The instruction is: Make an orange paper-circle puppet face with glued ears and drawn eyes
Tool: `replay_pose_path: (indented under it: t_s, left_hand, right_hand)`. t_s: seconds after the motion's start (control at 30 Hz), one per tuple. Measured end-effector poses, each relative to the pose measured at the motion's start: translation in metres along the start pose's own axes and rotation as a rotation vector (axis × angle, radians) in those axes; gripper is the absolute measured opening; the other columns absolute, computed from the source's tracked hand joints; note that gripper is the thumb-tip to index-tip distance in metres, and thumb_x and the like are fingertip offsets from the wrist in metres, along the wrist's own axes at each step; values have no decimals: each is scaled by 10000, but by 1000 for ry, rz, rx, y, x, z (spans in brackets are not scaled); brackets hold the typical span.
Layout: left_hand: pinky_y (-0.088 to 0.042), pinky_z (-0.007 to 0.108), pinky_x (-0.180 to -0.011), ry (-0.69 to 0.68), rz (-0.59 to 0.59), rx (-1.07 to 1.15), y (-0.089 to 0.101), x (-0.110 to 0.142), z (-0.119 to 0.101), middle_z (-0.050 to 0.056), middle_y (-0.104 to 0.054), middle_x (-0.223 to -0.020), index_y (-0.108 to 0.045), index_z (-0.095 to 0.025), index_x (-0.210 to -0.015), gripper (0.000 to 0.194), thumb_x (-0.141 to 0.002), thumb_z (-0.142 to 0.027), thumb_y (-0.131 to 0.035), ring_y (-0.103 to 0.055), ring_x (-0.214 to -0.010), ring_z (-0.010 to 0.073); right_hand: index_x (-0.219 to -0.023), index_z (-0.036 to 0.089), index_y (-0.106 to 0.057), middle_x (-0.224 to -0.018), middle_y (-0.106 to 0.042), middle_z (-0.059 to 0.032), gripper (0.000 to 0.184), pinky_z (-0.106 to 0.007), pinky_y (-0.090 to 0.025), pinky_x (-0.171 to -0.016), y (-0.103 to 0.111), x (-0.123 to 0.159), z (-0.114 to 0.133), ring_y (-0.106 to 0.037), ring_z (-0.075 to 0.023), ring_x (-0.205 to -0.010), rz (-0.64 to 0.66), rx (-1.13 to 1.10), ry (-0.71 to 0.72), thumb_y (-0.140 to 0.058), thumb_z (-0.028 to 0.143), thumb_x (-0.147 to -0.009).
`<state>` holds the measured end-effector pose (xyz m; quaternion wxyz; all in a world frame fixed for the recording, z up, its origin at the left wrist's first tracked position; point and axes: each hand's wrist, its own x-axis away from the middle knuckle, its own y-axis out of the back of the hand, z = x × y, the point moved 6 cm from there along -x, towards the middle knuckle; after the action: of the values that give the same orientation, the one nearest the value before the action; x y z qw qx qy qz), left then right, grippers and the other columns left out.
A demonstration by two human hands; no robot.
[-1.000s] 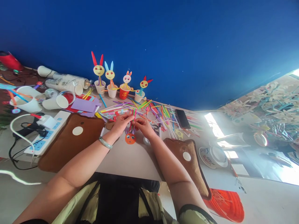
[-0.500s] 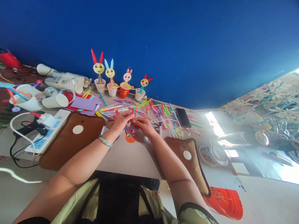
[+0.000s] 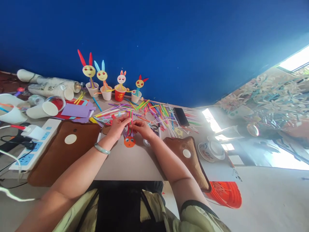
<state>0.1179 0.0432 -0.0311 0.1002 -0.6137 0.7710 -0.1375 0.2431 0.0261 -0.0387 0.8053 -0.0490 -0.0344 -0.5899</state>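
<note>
My left hand has its fingers pinched on a bunch of thin green and pink straws standing upright above the tabletop. From the other side my right hand pinches the same straws, its fingertips close to the left ones. Just below both hands is an orange round face with stuck-on eyes, lying face up; purple pieces show at its top. The fingers partly cover where the straws meet. Behind the hands spreads a heap of loose coloured straws.
Along the blue wall stand several rabbit figures in paper cups. Brown cushions flank my arms. A power strip, purple paper and stacked cups lie left; a phone, white bowl and red basket are right.
The whole view has swung, so the table and figures sit further left in the picture. Both hands stay together on the straws, with only slight finger movement.
</note>
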Motion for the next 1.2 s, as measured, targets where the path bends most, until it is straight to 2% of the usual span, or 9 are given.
replay_pose_path:
  t_s: [0.33, 0.8, 1.0, 1.07, 1.2]
  left_hand:
    - [-404, 270, -578, 24, 11, 15, 0, 1, 0, -11, -611, -641, -666, -186, -686, 271, -664, -415, -809, -519, -596, 125]
    - [-325, 246, -550, 10, -33, 20, 0, 1, 0, -33, -530, -591, -633, -173, -615, 326, -641, -454, -797, -421, -579, 95]
    - [-338, 248, -551, 14, -67, 13, 2, 0, 1, -33, -536, -590, -625, -180, -605, 345, -631, -474, -803, -436, -574, 99]
    - [-335, 247, -546, 20, -89, 13, 5, -2, 3, -34, -533, -580, -622, -180, -601, 350, -627, -478, -803, -434, -565, 99]
    - [-325, 243, -539, 47, -126, 13, 10, -5, 9, -35, -531, -570, -647, -176, -636, 347, -616, -481, -813, -441, -559, 100]
  right_hand:
    - [-763, 167, -677, -625, -572, 46, 314, -231, -358, -548, -1, 1, -1, -478, -77, -553, 34, 9, 4, -777, 463, -732]
    - [-716, 172, -601, -571, -579, 54, 408, -226, -358, -514, 2, -3, -2, -471, -76, -511, -20, -16, 6, -836, 500, -651]
    - [-719, 172, -612, -568, -578, 49, 415, -236, -384, -530, 1, -1, 0, -468, -79, -509, -12, 18, -4, -803, 538, -673]
    - [-722, 173, -617, -565, -572, 48, 424, -237, -387, -532, 4, -2, 0, -467, -81, -510, -43, 59, -6, -773, 566, -687]
    - [-728, 181, -620, -553, -555, 47, 425, -239, -380, -515, 20, -5, -1, -470, -89, -496, -189, 206, -4, -705, 597, -709]
